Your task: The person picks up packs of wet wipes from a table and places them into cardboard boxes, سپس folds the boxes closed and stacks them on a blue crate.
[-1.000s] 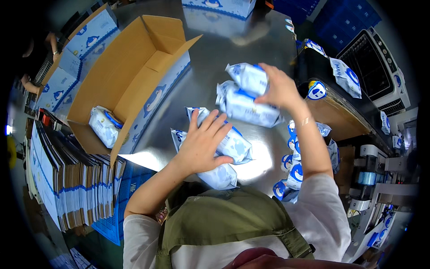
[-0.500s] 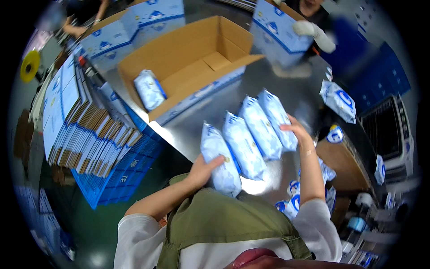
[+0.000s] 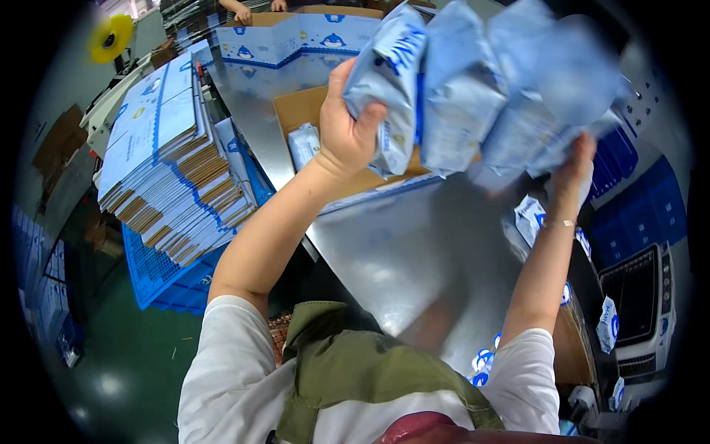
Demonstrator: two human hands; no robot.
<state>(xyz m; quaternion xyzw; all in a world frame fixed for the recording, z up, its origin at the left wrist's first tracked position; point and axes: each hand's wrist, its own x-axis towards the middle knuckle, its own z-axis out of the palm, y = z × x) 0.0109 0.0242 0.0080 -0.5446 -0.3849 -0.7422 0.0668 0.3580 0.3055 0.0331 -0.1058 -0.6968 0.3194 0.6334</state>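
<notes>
We see glare and shadow on the metal worktop (image 3: 370,266), a blurred rightmost packet (image 3: 577,81), blackened fisheye edges.

A dark green floor (image 3: 140,348) and 1 shiny metal table (image 3: 377,244) both reflect bright patches of light (image 3: 403,307).

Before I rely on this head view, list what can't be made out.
Head view:
Open cardboard carton: inside mostly hidden by the held packets.
Left hand: most fingers behind the leftmost packet.
Rightmost packet: print lost in blur.
Co-worker's hands: body cut off by the upper edge.
</notes>
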